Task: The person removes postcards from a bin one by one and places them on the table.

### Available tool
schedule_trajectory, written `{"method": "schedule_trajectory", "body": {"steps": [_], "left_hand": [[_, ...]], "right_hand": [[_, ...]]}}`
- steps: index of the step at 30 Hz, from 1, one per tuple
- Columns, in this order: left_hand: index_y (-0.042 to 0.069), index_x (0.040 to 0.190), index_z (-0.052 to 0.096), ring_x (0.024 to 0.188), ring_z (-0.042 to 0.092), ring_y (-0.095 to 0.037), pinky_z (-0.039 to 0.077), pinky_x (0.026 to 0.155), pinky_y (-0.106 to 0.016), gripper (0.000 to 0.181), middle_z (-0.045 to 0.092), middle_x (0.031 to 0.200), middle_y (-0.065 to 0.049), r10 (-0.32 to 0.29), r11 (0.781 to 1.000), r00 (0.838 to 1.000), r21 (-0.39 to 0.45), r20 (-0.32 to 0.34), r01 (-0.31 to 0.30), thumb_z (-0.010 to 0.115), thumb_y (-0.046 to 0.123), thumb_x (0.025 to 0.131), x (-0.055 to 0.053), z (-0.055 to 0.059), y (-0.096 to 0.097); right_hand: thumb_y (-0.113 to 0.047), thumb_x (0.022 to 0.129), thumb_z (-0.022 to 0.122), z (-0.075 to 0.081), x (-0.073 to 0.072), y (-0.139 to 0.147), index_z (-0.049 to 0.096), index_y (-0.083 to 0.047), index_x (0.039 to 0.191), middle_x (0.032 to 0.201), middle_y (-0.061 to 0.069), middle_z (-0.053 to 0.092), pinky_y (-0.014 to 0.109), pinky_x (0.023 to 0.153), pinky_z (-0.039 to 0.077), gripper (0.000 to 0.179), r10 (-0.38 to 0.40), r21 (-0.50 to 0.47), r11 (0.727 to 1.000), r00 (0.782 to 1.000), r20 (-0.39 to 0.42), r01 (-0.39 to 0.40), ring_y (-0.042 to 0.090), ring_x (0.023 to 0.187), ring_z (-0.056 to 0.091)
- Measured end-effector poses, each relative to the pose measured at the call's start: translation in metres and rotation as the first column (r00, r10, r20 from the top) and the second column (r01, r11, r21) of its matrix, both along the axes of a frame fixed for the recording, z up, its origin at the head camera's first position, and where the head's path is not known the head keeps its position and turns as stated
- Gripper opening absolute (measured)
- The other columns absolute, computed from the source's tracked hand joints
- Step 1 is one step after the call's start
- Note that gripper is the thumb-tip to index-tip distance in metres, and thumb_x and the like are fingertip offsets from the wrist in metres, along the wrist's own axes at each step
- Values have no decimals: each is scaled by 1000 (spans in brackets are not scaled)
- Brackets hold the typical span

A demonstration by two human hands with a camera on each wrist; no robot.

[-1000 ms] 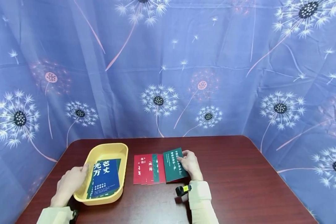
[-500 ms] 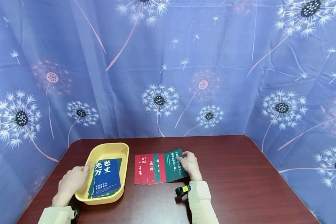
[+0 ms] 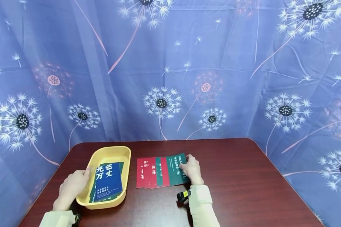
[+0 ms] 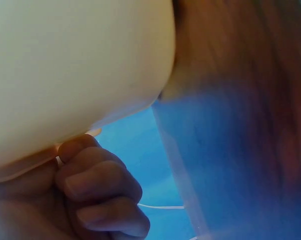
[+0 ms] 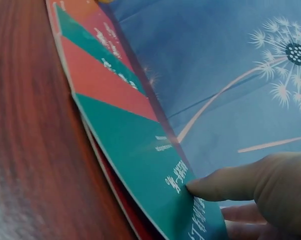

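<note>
My left hand [image 3: 74, 188] grips the left rim of a yellow plastic basin [image 3: 127, 170], its fingers curled at the edge in the left wrist view. Inside the basin, a blue card [image 3: 109, 179] with white characters lies over green cards [image 3: 121, 168]. My right hand [image 3: 192, 169] pinches the right edge of a green card [image 3: 174, 171] with white text. In the right wrist view the thumb [image 5: 225, 184] lies on its face and the other fingers are at the far side of its edge. The green card overlaps a fanned row of red cards [image 3: 141, 176] and a narrow green strip of another card [image 3: 158, 176].
The dark red-brown wooden table [image 3: 238, 189] carries everything. A blue dandelion-print cloth [image 3: 170, 63] hangs behind it and along both sides. A black wrist device with a yellow label [image 3: 183, 196] sits at the right cuff.
The green card in my right hand has turned slightly and settled more in line with the red cards. My left hand stays on the basin's rim.
</note>
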State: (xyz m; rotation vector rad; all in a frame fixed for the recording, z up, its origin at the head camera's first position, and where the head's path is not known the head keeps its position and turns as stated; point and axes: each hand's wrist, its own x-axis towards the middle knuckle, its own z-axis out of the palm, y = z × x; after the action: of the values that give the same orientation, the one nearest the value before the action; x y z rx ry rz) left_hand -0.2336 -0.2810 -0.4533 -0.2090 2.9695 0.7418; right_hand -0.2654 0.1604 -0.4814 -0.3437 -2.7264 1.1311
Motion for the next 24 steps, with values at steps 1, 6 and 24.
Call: {"method": "schedule_trajectory", "body": {"steps": [1, 6, 24], "left_hand": [[-3, 114, 62, 74, 57, -32, 42, 59, -47, 75, 59, 82, -19, 1, 1000, 1000, 0, -2, -1, 20, 57, 101, 0, 0, 0], [-3, 113, 63, 75, 58, -33, 43, 59, -48, 74, 60, 85, -21, -5, 1000, 1000, -5, -9, 5, 20, 57, 102, 0, 0, 0], [-3, 116, 62, 74, 56, -31, 42, 59, -47, 74, 58, 80, -16, -5, 1000, 1000, 2, -9, 5, 20, 56, 102, 2, 3, 2]], "right_hand": [[-10, 79, 77, 0, 0, -1, 57, 4, 124, 104, 21, 65, 46, 74, 52, 51, -7, 4, 1000, 1000, -1, 7, 33, 86, 61], [-10, 82, 74, -1, 1, -7, 51, 0, 133, 106, 24, 63, 48, 70, 52, 57, -45, 16, 999, 998, 33, 45, 35, 84, 62], [-14, 80, 79, -3, 0, -12, 47, -4, 128, 110, 24, 51, 54, 77, 47, 58, -111, 87, 991, 991, 74, 104, 41, 99, 53]]}}
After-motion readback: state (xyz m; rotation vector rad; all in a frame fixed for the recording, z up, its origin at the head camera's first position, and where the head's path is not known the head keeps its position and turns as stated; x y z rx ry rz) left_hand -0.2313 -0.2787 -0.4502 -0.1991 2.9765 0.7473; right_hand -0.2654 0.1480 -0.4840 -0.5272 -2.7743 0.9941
